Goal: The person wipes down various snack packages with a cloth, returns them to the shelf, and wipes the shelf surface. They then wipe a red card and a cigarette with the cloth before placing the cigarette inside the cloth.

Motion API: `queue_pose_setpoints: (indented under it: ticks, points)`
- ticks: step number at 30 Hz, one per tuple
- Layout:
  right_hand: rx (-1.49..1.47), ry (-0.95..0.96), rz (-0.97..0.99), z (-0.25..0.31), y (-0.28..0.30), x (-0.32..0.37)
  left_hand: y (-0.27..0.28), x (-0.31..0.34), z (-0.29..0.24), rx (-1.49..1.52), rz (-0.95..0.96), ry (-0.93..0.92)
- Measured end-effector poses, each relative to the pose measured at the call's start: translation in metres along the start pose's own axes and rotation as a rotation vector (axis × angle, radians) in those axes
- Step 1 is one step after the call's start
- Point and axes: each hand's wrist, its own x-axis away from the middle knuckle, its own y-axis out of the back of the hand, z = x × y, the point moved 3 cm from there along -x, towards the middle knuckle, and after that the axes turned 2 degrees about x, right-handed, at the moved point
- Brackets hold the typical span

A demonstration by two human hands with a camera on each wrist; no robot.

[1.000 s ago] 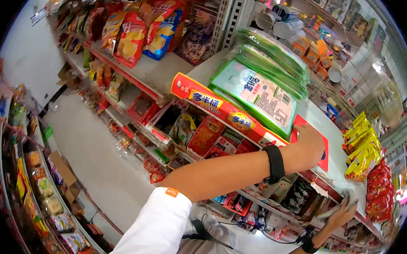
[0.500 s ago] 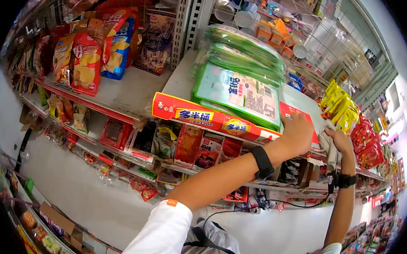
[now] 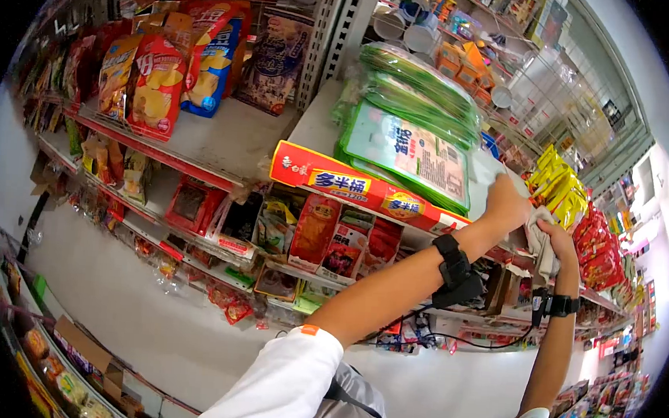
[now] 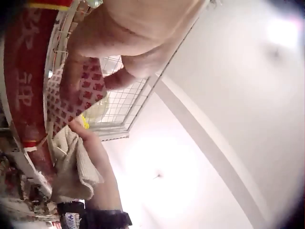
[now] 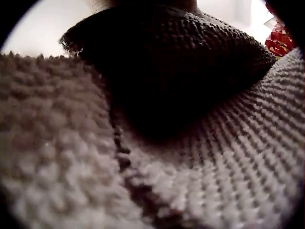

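Observation:
My left hand (image 3: 508,204) is over the shelf, to the right of the flat green-edged packages (image 3: 422,157). In the left wrist view, its thumb and fingers pinch a card with a repeating red pattern (image 4: 93,86); the head view mostly hides this card behind the hand. On the right, my right hand (image 3: 562,244) grips a bunched beige ribbed cloth (image 4: 74,167) at the shelf's front edge. The cloth fills most of the right wrist view, its folds (image 5: 238,157) close to the camera.
A red and yellow printed strip (image 3: 362,191) runs along the shelf front below the packages. Yellow bags (image 3: 558,184) and red bags (image 3: 600,248) stand at the right end. A wire mesh (image 3: 541,91) rises behind. Potato snack bags (image 3: 158,87) fill the left shelf.
The red card lay flat on the shelf beside the packages; now my left hand has lifted it off. My right hand brought the cloth up to the shelf edge, near the left hand.

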Motion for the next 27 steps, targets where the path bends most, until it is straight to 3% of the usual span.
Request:
queue_pose_setpoints:
  ticks: [2, 3, 5, 6, 7, 8, 9, 11, 12, 13, 15, 17, 19, 22, 24, 25, 27]
  points:
    - [0.137, 0.095, -0.014, 0.005, -0.004, 0.005, -0.017, -0.001, 0.007, -0.05, 0.133, -0.004]
    - [0.16, 0.044, 0.031, -0.017, 0.015, -0.015, -0.017, -0.001, 0.011, -0.07, 0.188, -0.001]
    - [0.259, 0.148, -0.066, -0.003, 0.016, 0.002, -0.006, 0.016, -0.016, -0.068, 0.257, -0.069]
    - [0.305, 0.212, -0.118, 0.015, 0.02, 0.015, -0.003, 0.027, -0.025, -0.038, 0.172, -0.252]
    - [0.377, 0.247, -0.296, 0.044, 0.013, 0.044, -0.001, 0.038, -0.032, -0.024, 0.082, -0.435]
    - [0.448, 0.277, -0.473, 0.073, 0.001, 0.083, 0.011, 0.051, -0.043, -0.018, 0.122, -0.56]
    - [0.153, 0.172, -0.431, 0.085, -0.003, 0.114, 0.031, 0.069, -0.054, -0.014, 0.163, -0.68]
    - [-0.176, 0.093, -0.462, 0.078, -0.009, 0.16, 0.083, 0.115, -0.061, -0.012, 0.137, -0.531]
    - [-0.217, 0.145, -0.533, 0.072, -0.01, 0.178, 0.11, 0.136, -0.058, 0.011, 0.262, -0.457]
    - [-0.257, 0.201, -0.603, 0.066, -0.011, 0.195, 0.131, 0.158, -0.044, 0.076, 0.266, -0.561]
    - [-0.315, 0.208, -0.512, 0.052, -0.029, 0.233, 0.19, 0.208, -0.021, -0.021, 0.366, -0.407]
    - [-0.282, 0.123, -0.258, 0.028, -0.07, 0.254, 0.239, 0.244, 0.013, 0.057, 0.446, -0.098]
    - [-0.011, 0.068, -0.174, -0.004, -0.134, 0.248, 0.281, 0.275, 0.053, 0.585, 0.506, 0.286]
    - [0.436, 0.029, -0.08, -0.009, -0.258, 0.233, 0.311, 0.327, 0.103, 0.85, 0.139, 0.288]
    - [0.097, 0.035, -0.001, -0.01, -0.315, 0.228, 0.331, 0.35, 0.13, 0.565, 0.052, 0.194]
    - [0.079, 0.03, -0.04, -0.006, -0.336, 0.232, 0.341, 0.358, 0.134, 0.424, 0.013, 0.158]
    - [0.292, 0.023, 0.151, 0.016, -0.382, 0.247, 0.356, 0.37, 0.135, 0.482, -0.028, 0.176]
